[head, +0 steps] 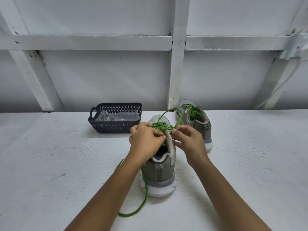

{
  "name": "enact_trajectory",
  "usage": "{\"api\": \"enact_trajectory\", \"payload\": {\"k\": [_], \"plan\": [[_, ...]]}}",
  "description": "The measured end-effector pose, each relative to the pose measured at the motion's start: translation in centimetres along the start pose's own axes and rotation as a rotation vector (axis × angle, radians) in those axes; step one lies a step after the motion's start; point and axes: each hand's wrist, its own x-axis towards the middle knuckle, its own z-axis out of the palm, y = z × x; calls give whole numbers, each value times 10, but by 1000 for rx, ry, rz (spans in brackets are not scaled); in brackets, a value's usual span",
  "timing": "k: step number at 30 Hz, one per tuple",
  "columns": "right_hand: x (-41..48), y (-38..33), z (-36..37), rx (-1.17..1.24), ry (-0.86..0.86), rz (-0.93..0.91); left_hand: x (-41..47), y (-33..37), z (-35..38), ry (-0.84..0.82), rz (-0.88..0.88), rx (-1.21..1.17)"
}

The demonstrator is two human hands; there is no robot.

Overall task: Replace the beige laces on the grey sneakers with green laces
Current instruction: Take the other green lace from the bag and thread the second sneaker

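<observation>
Head view: left hand (146, 140) and right hand (188, 144) both pinching green lace (160, 126) atop sneaker (160, 170), heel toward near table (66, 164) edge, toe away.

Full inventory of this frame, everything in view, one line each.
near sneaker: 1, grey, centre, heel toward camera
far sneaker: 1, grey, right rear, by the wall
near lace: 1, green, in near sneaker, one end trailing front-left
far lace: 1, green, laced in far sneaker
basket: 1, dark blue, left rear
bag: at least 1, clear, inside basket, contents unclear
surface: 1, white, under everything
wall: 1, white, beamed, behind
left hand: 1, grips near sneaker at the lacing
right hand: 1, pinches near lace beside the tongue
</observation>
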Motion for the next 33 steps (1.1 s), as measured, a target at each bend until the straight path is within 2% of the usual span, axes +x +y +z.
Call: {"api": "enact_trajectory", "payload": {"k": [11, 20, 29, 33], "plan": [[-7, 17, 4, -199, 127, -163, 3, -3, 6, 17, 21, -44], [-4, 20, 0, -212, 103, -156, 5, -1, 6, -26, 23, -20], [-12, 22, 4, -438, 44, -295, 7, -2, 6, -56, 12, -32], [-10, 22, 4, -418, 24, -219, 5, -4, 8, -35, 57, -63]]}}
